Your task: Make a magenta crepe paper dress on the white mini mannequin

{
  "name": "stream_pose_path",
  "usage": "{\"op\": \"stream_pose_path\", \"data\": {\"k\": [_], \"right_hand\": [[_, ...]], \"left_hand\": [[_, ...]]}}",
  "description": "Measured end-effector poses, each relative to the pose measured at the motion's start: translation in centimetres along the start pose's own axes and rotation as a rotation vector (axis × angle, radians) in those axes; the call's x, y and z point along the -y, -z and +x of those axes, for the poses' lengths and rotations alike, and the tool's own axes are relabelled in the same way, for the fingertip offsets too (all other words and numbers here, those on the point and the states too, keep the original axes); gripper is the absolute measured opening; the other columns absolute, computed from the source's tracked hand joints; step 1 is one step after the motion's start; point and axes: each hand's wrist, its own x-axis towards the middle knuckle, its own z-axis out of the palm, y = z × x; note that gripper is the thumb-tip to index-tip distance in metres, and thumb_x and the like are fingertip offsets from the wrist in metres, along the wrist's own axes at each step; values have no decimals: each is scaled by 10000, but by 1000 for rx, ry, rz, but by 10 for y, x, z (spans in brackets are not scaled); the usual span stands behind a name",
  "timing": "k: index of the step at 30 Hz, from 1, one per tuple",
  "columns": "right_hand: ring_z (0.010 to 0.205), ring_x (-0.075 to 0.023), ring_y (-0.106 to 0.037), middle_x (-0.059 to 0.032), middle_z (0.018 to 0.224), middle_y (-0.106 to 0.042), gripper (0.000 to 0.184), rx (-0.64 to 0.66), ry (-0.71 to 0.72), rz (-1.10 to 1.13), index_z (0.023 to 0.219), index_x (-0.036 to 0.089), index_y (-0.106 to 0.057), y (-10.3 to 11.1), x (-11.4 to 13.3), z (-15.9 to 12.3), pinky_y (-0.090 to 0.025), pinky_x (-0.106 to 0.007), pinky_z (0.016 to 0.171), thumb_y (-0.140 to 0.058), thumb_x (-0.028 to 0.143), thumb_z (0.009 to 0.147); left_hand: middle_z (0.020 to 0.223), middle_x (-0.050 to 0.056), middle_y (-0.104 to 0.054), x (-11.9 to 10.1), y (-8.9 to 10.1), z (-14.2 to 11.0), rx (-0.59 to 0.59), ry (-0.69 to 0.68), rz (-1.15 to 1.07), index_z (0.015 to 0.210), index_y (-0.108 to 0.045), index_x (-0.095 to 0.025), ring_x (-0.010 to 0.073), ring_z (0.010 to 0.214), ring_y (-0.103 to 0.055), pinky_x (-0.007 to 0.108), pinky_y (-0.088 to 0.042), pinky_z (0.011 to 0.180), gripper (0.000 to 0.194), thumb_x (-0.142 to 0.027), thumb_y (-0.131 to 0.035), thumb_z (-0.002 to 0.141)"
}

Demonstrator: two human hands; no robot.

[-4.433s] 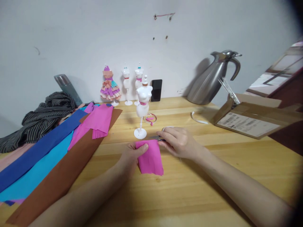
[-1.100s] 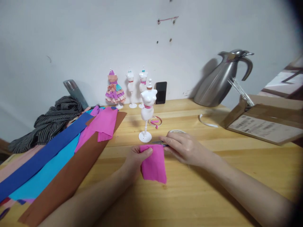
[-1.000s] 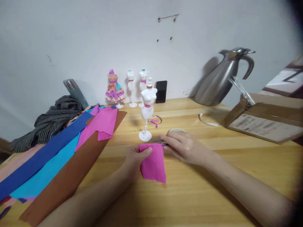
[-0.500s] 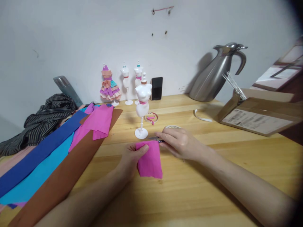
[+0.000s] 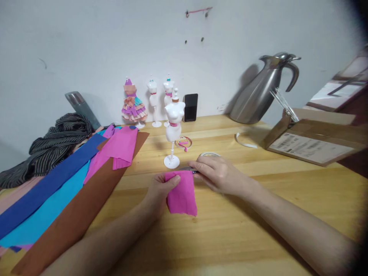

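Observation:
Between thumb and fingers, my left hand [image 5: 161, 189] pinches a pink piece of crepe paper [image 5: 183, 195] by its upper left part. My right hand [image 5: 217, 172] is closed around a pair of scissors [image 5: 186, 169], whose blades lie along the paper's top edge; the handles are mostly hidden by my fingers. Just beyond the blades stands a small white mannequin [image 5: 174, 119] on a round base, with a pink band at its waist. Behind my right hand a roll of tape [image 5: 210, 154] is partly covered.
Coloured crepe sheets, including a brown strip [image 5: 86, 207], lie at left beside a striped cloth [image 5: 57, 142]. A dressed mannequin [image 5: 133, 103], two bare ones and a phone [image 5: 191, 107] stand by the wall. A steel jug [image 5: 258, 92] and cardboard box [image 5: 313, 142] are at right.
Both hands hold almost the same place. The lower edge of the pink paper has shifted very slightly; the scissors stay at its top edge.

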Motion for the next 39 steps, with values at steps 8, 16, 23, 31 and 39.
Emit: {"op": "stream_pose_path", "data": {"k": [8, 16, 23, 31, 39], "right_hand": [[621, -152, -557, -59, 762, -637, 223, -4, -6, 4, 1128, 121, -546, -2, 0, 1, -438, -279, 573, -428, 246, 986], [616, -151, -565, -58, 758, -643, 217, -3, -3, 16, 1101, 117, -561, 0, 0, 2, -436, -279, 571, -432, 251, 989], [608, -139, -566, -49, 738, -644, 210, -2, -3, 7, 1059, 129, -588, 0, -1, 2, -431, -267, 567, -425, 243, 990], [624, -149, -578, -54, 748, -650, 213, -7, -17, 0, 1076, 125, -588, -3, -1, -2, -440, -274, 572, -449, 256, 983], [638, -163, -598, -72, 775, -665, 248, -18, -15, -8, 1110, 124, -579, -5, 1, -1, -475, -282, 572, -424, 269, 981]], "left_hand": [[640, 20, -675, 1, 0, 1, -17, -1, -20, 700, -755, -124, 82, 561, -509, 218, -385, 598, 323, -402, -864, 576], [654, 21, -666, -1, -1, -1, 8, 1, -13, 718, -750, -112, 92, 587, -504, 229, -382, 615, 323, -395, -852, 601], [650, 18, -674, -4, -3, -3, -1, 16, -24, 695, -752, -125, 93, 589, -510, 226, -388, 616, 334, -410, -868, 566], [658, 27, -676, -3, -4, -2, -5, 24, -62, 692, -745, -119, 97, 585, -518, 227, -400, 605, 317, -373, -875, 554], [654, 23, -675, -3, -2, -1, 7, -4, -17, 671, -740, -127, 93, 573, -510, 225, -407, 591, 310, -385, -869, 557]]}}
